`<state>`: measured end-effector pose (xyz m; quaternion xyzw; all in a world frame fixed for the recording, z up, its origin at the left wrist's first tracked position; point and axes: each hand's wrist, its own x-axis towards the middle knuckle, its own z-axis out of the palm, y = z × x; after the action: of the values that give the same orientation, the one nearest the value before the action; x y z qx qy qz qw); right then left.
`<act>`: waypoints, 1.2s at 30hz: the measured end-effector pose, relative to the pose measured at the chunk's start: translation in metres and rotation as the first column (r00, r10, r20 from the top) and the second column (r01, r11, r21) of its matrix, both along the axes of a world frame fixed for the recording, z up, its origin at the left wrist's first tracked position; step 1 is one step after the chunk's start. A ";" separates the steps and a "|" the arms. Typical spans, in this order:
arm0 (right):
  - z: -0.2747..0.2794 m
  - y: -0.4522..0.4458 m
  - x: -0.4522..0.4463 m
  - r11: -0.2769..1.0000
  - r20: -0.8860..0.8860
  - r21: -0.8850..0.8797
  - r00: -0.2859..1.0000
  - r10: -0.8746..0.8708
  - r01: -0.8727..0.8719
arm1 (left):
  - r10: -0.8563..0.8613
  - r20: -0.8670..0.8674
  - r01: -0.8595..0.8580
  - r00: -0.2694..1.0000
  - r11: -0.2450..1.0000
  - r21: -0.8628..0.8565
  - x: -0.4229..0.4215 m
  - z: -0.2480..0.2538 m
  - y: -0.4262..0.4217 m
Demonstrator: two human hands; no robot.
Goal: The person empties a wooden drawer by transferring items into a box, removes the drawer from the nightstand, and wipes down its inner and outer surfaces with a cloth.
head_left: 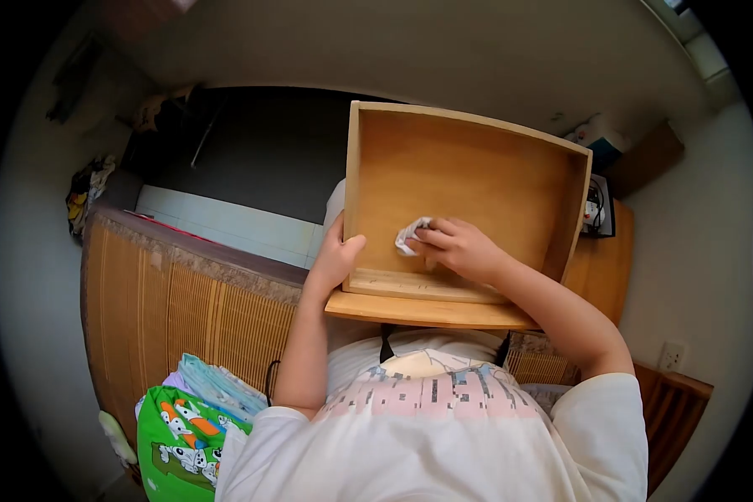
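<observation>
A wooden drawer (468, 180) rests on my lap, its open side facing up and its front board (427, 310) toward my body. My left hand (336, 258) grips the drawer's left wall, thumb on the rim and fingers hidden behind the outer side. Inside the drawer, my right hand (456, 247) is closed on a crumpled white cloth (412, 238), which touches the drawer's bottom left of the middle. Nothing else shows inside the drawer.
A bamboo mat (217, 309) covers the bed to my left, with folded clothes (213, 389) and a green printed cloth (180, 443) on it. At right, a wooden cabinet (615, 268) holds a box with cables (595, 207). A wall socket (673, 356) is nearby.
</observation>
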<state>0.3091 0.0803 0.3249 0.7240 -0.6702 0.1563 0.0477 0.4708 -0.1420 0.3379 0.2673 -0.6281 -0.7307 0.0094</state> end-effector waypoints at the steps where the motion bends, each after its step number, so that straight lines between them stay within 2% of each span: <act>1: 0.000 0.011 0.004 1.000 0.000 0.002 1.000 -0.006 0.006 | 0.017 0.041 -0.019 0.999 0.999 0.039 -0.001 0.001 -0.001; 3: -0.001 0.025 0.006 0.975 0.013 0.160 0.988 0.155 -0.156 | -0.004 0.010 0.004 1.000 1.000 -0.003 -0.002 -0.006 -0.001; 5: 0.020 0.004 -0.017 0.995 -0.148 0.005 0.983 0.104 -0.104 | -0.037 -0.011 0.037 0.999 0.998 -0.050 0.000 -0.013 0.000; 6: 0.022 -0.009 -0.034 0.994 -0.224 -0.107 0.973 -0.048 0.024 | -0.026 -0.012 0.025 1.000 0.999 -0.040 0.001 -0.016 0.000; 8: 0.038 -0.031 -0.066 0.889 -0.157 -0.243 0.889 -0.430 0.387 | -0.012 -0.014 0.012 1.000 0.999 -0.031 0.001 -0.015 0.000; 9: 0.044 -0.037 -0.079 0.844 -0.046 -0.338 0.889 -0.457 0.416 | -0.006 -0.021 0.005 1.000 0.999 -0.041 0.001 -0.014 0.001; 12: 0.027 -0.034 -0.067 0.840 -0.100 -0.294 0.859 -0.502 0.457 | 0.012 0.000 -0.012 1.000 0.999 -0.047 0.002 -0.008 0.003; 13: 0.022 -0.026 -0.054 0.875 -0.064 -0.280 0.901 -0.429 0.396 | 0.023 0.021 -0.022 1.000 0.999 -0.043 -0.001 -0.007 0.003; 15: 0.005 0.006 -0.028 0.979 0.032 -0.069 0.981 -0.191 0.193 | 0.011 0.006 -0.010 1.000 0.999 -0.038 -0.003 -0.017 0.000; 17: 0.009 0.033 -0.007 0.985 0.070 0.159 0.996 0.049 -0.060 | -0.001 -0.005 0.000 1.000 1.000 -0.031 -0.002 -0.023 -0.003; 20: 0.005 0.044 -0.008 0.978 0.001 0.133 0.986 0.165 -0.163 | -0.012 0.037 0.014 0.999 0.997 -0.070 -0.001 -0.014 0.001; 22: 0.013 0.027 -0.023 0.995 -0.173 0.058 0.981 0.085 -0.076 | 0.028 0.055 -0.025 0.998 0.998 -0.052 -0.002 -0.005 0.005; 25: 0.033 -0.010 -0.071 0.935 -0.233 -0.263 0.925 -0.300 0.238 | 0.018 0.024 -0.016 1.000 0.998 -0.062 0.001 -0.014 0.002; 26: 0.037 -0.017 -0.088 0.894 -0.242 -0.297 0.879 -0.411 0.336 | 0.020 0.026 -0.018 0.999 0.998 -0.066 0.001 -0.015 0.003; 29: 0.035 -0.021 -0.099 0.878 -0.180 -0.306 0.883 -0.434 0.369 | 0.016 -0.014 -0.017 1.000 0.998 -0.062 0.002 -0.015 0.003; 31: 0.023 -0.017 -0.078 0.866 -0.036 -0.245 0.888 -0.458 0.436 | 0.011 0.013 -0.010 1.000 0.998 -0.058 0.003 -0.015 0.001; 33: 0.021 0.004 -0.055 0.973 0.019 -0.102 0.978 -0.207 0.207 | 0.019 0.009 -0.018 1.000 0.999 -0.047 0.001 -0.020 -0.001; 35: 0.021 0.035 -0.027 0.979 0.146 0.182 0.983 -0.113 0.085 | 0.017 0.006 -0.017 1.000 0.999 -0.041 -0.001 -0.021 -0.004; 36: 0.019 0.045 -0.021 0.970 0.195 0.241 0.980 -0.032 -0.017 | 0.015 0.025 -0.013 1.000 0.998 -0.055 -0.003 -0.018 -0.004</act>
<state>0.2883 0.1249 0.3438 0.7028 -0.6883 0.1443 -0.1069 0.4681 -0.1460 0.3202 0.2808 -0.6462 -0.7095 0.0139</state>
